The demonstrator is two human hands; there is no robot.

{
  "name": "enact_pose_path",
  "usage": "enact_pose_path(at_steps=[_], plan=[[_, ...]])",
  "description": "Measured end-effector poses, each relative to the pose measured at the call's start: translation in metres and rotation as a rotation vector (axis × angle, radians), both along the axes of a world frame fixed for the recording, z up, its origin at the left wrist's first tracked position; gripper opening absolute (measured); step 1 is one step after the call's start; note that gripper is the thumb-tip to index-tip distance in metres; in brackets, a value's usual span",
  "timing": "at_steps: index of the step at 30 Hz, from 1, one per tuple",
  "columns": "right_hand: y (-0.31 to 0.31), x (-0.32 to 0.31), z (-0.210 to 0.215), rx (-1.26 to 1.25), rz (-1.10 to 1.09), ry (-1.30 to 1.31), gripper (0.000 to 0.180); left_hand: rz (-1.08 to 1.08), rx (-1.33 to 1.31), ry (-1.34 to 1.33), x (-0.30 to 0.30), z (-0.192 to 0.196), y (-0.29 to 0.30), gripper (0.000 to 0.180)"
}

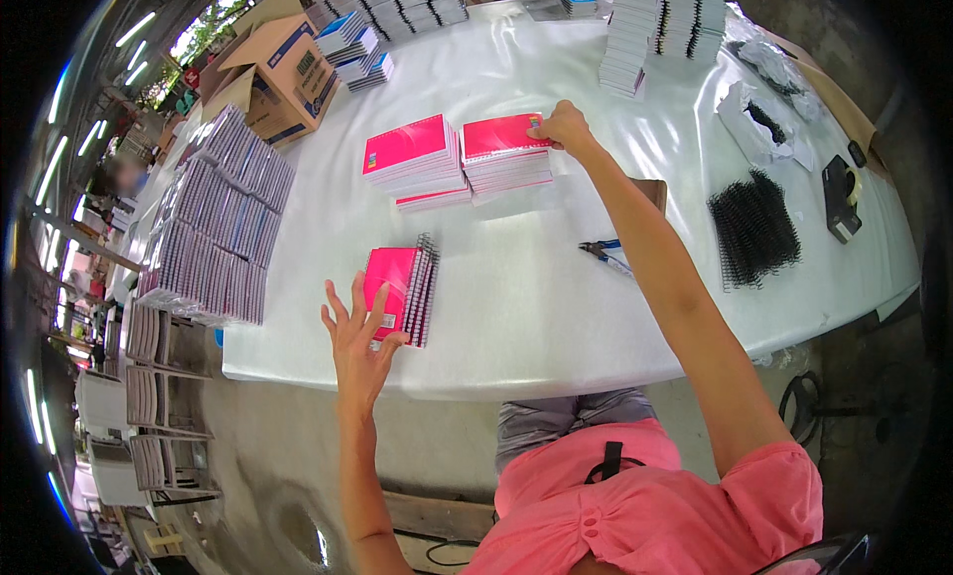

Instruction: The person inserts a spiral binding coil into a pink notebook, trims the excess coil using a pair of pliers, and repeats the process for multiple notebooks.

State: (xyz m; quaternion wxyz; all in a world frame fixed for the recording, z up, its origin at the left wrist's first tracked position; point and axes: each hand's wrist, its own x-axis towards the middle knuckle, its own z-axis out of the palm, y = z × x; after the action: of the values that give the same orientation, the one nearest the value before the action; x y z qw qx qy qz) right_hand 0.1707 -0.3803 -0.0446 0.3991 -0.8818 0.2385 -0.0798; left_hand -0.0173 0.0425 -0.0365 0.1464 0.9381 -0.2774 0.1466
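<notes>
My left hand [359, 327] is spread over the near edge of a small stack of pink spiral notebooks [390, 282], its thumb and fingertips at their lower edge. Black coils run along that stack's right side. Farther off stand two piles of pink-covered notebooks without visible coils, a left pile [409, 148] and a right pile [504, 138], close beside each other. With bent fingers my right hand [564, 128] pinches the right corner of the top notebook on the right pile.
Blue-handled pliers [606, 255] lie beneath my right forearm. To the right are black binding coils [754, 228] and a tape dispenser [842, 203]. A tall wrapped notebook stack [218, 218] and a cardboard box [283, 84] stand left. More notebook stacks [627, 39] rise at the back.
</notes>
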Motion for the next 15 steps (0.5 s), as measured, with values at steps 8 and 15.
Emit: enact_pose_path(at_steps=[8, 15], plan=[[-0.007, -0.010, -0.007, 0.040, -0.117, -0.118, 0.039, -0.066, -0.416, -0.046, -0.004, 0.008, -0.091, 0.073], [0.084, -0.148, -0.009, 1.102, -0.013, -0.510, 0.024, -0.024, -1.389, 0.497, 0.011, -0.027, -0.184, 0.084]])
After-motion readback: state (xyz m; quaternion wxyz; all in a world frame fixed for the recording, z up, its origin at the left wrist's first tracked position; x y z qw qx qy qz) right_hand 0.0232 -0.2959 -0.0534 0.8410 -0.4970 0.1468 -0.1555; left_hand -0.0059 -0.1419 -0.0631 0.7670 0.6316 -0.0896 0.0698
